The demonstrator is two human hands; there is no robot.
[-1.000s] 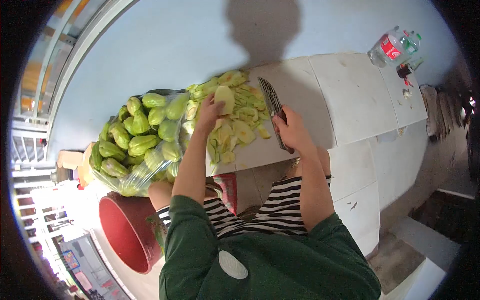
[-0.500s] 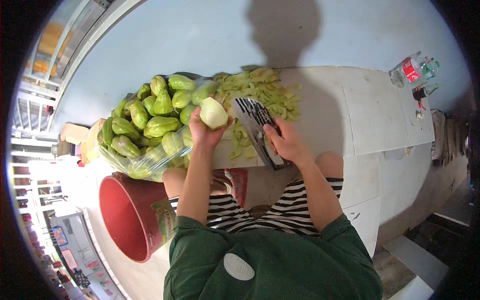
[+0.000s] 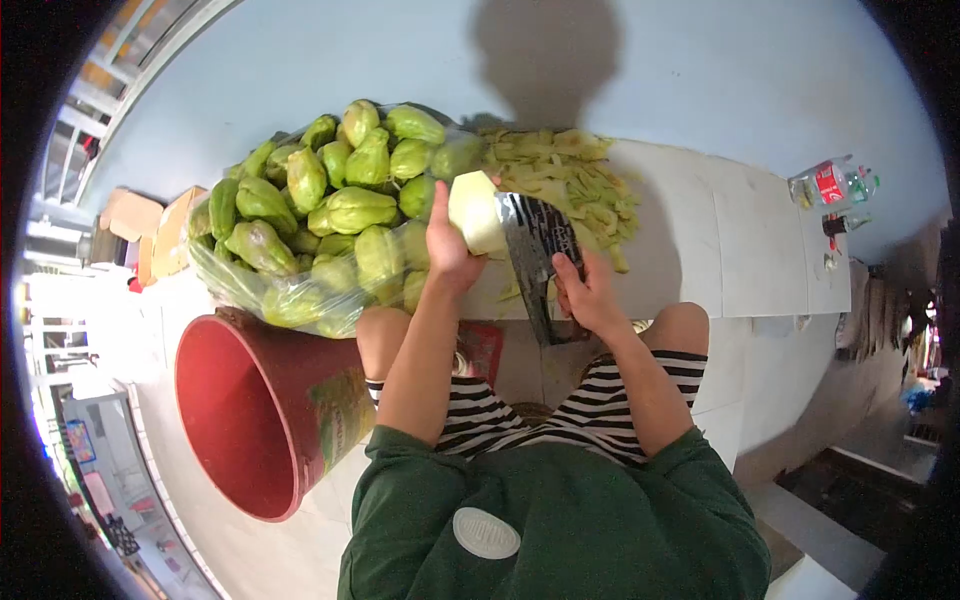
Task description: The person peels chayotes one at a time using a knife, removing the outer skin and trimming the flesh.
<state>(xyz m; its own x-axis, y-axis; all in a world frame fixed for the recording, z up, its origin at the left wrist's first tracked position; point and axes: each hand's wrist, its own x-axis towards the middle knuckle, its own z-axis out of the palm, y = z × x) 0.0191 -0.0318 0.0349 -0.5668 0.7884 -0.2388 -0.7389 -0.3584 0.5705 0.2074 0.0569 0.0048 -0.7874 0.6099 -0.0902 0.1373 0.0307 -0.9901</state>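
Observation:
My left hand (image 3: 452, 248) is closed around a peeled, pale chayote (image 3: 474, 210), its fingers partly hidden behind it. In my right hand (image 3: 590, 292) is the handle of a broad, dark-streaked cleaver (image 3: 538, 250). The blade's upper end is right at the chayote's right side; whether it cuts in cannot be told. Behind the blade, a pile of green peelings (image 3: 575, 175) covers part of the white tiled ledge (image 3: 690, 215). Unpeeled green chayotes (image 3: 362, 210) fill a large clear plastic bag (image 3: 228, 272) to the left of my left hand.
A large red bucket (image 3: 290, 430) lies tilted below the bag, its mouth facing left. Plastic and glass bottles (image 3: 830, 185) stand at the ledge's far right end. Cardboard boxes (image 3: 165, 235) are at the left. A pale blue wall (image 3: 690, 90) rises behind the ledge.
The cleaver has come up against the chayote; before, there was a gap between them. The chayote is turned differently in my left hand. The whole view has shifted slightly.

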